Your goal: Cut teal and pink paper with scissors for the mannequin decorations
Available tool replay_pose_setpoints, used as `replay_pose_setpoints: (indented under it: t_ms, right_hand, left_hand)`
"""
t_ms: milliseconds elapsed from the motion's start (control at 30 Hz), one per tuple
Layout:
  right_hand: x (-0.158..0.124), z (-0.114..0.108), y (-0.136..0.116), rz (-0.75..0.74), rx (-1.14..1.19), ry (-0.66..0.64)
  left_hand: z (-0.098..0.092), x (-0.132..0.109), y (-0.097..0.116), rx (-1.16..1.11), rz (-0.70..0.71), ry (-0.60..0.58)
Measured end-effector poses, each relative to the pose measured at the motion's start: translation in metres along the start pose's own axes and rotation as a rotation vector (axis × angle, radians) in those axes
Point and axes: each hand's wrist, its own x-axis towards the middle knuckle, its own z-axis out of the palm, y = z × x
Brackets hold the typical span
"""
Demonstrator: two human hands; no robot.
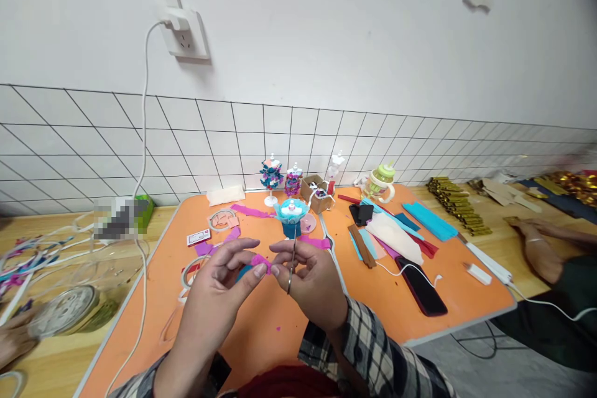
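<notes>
Between both hands, above the orange table, is a small piece of magenta crepe paper [260, 262]. My left hand [222, 283] pinches it between thumb and fingertips. The fingertips of my right hand [308, 280] touch its right edge, while a pair of scissors [292, 270] hangs on the fingers of that hand, blades pointing up and away. Just beyond the hands stands a small dress form in a blue paper skirt [291, 217]. A bit of teal material [243, 272] shows behind the left fingers. Small magenta scraps [278, 328] lie on the table below.
Behind stand decorated mini dress forms [271, 175], a cardboard box [317, 194] and a green-lidded bottle [380, 183]. Coloured crepe paper [396, 236] and a phone [422, 289] lie right. Tape rolls [190, 270] and a white cable [143, 298] are left. Other people's hands [536, 245] show at both sides.
</notes>
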Motion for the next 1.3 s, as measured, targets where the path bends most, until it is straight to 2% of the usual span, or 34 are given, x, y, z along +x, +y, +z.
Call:
replay_pose_setpoints:
  t_ms: [100,167,267,400,500,633,733,800,933,1100,1300]
  right_hand:
    - [0.002,-0.008,0.003,-0.052,-0.110,-0.043]
    - [0.002,-0.011,0.003,-0.098,-0.196,-0.065]
    - [0.000,-0.012,0.001,-0.158,-0.266,-0.097]
    - [-0.002,-0.010,-0.003,-0.188,-0.265,-0.104]
    - [-0.001,-0.010,-0.006,-0.153,-0.233,-0.108]
    - [-0.003,-0.017,-0.013,-0.092,-0.225,-0.094]
    - [-0.009,-0.020,-0.020,-0.049,-0.366,-0.245]
    - [-0.014,-0.019,-0.024,-0.030,-0.464,-0.355]
    - [-0.018,-0.014,-0.032,-0.003,-0.529,-0.464]
    - [-0.019,-0.009,-0.038,0.028,-0.541,-0.494]
    - [-0.019,-0.010,-0.032,-0.013,-0.508,-0.494]
  left_hand:
    - [-0.012,0.002,0.010,0.061,-0.002,-0.113]
    - [-0.016,0.005,0.018,0.191,0.008,-0.155]
    - [-0.015,0.009,0.025,0.450,-0.020,-0.206]
    - [-0.009,0.010,0.027,0.570,-0.056,-0.225]
    - [-0.010,0.009,0.027,0.536,-0.043,-0.208]
    - [-0.018,0.009,0.025,0.264,-0.074,-0.134]
    - [-0.024,0.007,0.025,0.145,-0.140,-0.043]
    - [-0.024,0.005,0.028,0.163,-0.161,-0.017]
    - [-0.014,-0.001,0.040,0.189,-0.131,-0.051]
    - [-0.005,-0.005,0.046,0.235,-0.069,-0.069]
    - [-0.004,-0.006,0.046,0.254,-0.036,-0.069]
